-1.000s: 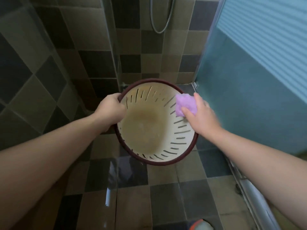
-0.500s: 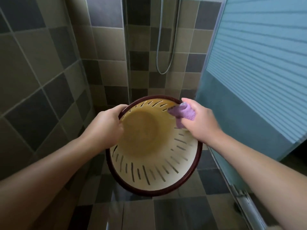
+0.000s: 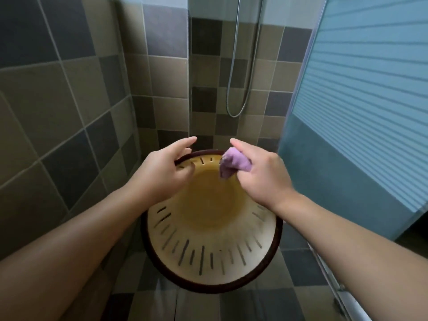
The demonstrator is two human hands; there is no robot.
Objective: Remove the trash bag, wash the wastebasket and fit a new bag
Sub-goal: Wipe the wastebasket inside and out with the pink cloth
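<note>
The wastebasket (image 3: 212,246) is held up in the middle of the shower stall, tipped so its open mouth faces the camera, its dark rim a ring around the cream, slotted wall. No bag lines it, so the step in hand looks like the washing, with the new bag yet to come.

The left hand (image 3: 162,167) grips the far-left part of the rim, lower fingers curled over the edge and forefinger stretched out free. The right hand (image 3: 261,174) bunches a purple cloth (image 3: 232,164) at the far rim, fingers clamped on it except the forefinger, which points out straight.

To do this well, the left hand should take a fuller grip, since only part of it holds the rim and the basket hangs tilted. The cloth should travel round the inner wall in steady passes, pushed into the slots where dirt collects, then down to the base.

Inside, the basket holds no loose rubbish. Its bottom shows a broad yellowish-brown stain that fades up the wall; whether that is grime or a film of water I cannot tell. The shower hose (image 3: 236,66) hangs on the far tiled wall, near for rinsing.
</note>
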